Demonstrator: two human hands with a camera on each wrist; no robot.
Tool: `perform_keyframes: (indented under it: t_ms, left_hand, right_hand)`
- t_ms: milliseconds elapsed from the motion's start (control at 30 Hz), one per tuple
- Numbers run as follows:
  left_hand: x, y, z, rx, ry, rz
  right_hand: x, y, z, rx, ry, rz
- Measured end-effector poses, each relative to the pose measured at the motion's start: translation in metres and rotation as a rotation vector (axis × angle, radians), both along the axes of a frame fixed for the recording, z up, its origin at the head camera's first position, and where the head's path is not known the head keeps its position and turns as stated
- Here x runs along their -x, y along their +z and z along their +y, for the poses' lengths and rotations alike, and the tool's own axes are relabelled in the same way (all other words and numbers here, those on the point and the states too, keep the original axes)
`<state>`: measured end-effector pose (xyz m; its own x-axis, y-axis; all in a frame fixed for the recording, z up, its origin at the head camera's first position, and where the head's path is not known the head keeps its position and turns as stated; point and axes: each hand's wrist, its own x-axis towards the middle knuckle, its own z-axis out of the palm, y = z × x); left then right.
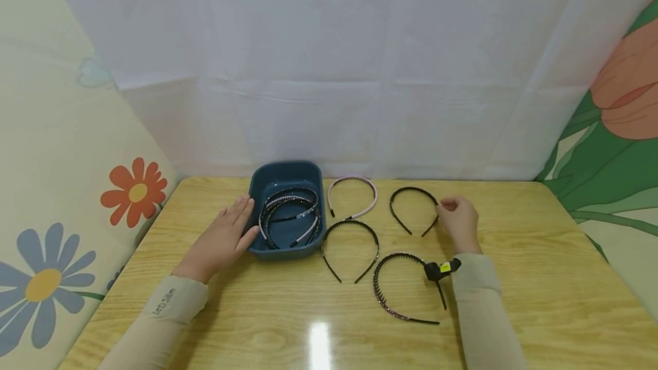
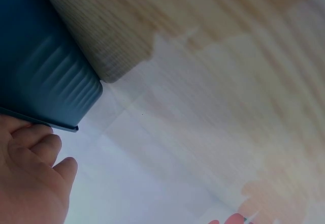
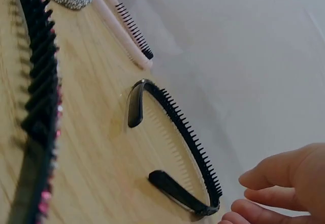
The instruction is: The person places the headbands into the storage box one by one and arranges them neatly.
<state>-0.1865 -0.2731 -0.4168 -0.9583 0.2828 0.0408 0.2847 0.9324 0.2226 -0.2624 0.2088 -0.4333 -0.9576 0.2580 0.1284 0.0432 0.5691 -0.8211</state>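
My left hand rests along the left side of a dark blue bin, fingers extended and touching its rim. Inside the bin lie several headbands, overlapping one another. My right hand is beside the right arm of a black toothed headband on the table. In the right wrist view its thumb and fingers are loosely bent, with a gap between them and nothing held. Left of that headband lie a pale pink headband and a dark one. A pink-glitter headband lies nearest me.
The wooden table ends at a white cloth backdrop. Flower-printed cloth covers the left side, and more hangs at the right. A black wrist device overlaps the front headband in the head view.
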Motion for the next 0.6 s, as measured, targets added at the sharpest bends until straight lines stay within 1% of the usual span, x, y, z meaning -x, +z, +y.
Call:
perform_keyframes:
  t_ms: [267, 433, 600]
  left_hand:
    - [0.000, -0.001, -0.001, -0.007, -0.008, 0.002]
    - [0.000, -0.001, -0.001, -0.007, -0.007, 0.004]
    - [-0.001, 0.000, 0.000, -0.010, -0.008, -0.001]
  right_hand:
    - [0.002, -0.009, 0.005, 0.017, -0.030, -0.134]
    - [0.005, -0.013, 0.006, 0.033, -0.067, -0.150]
    - [0.008, -0.012, 0.007, 0.048, -0.050, -0.182]
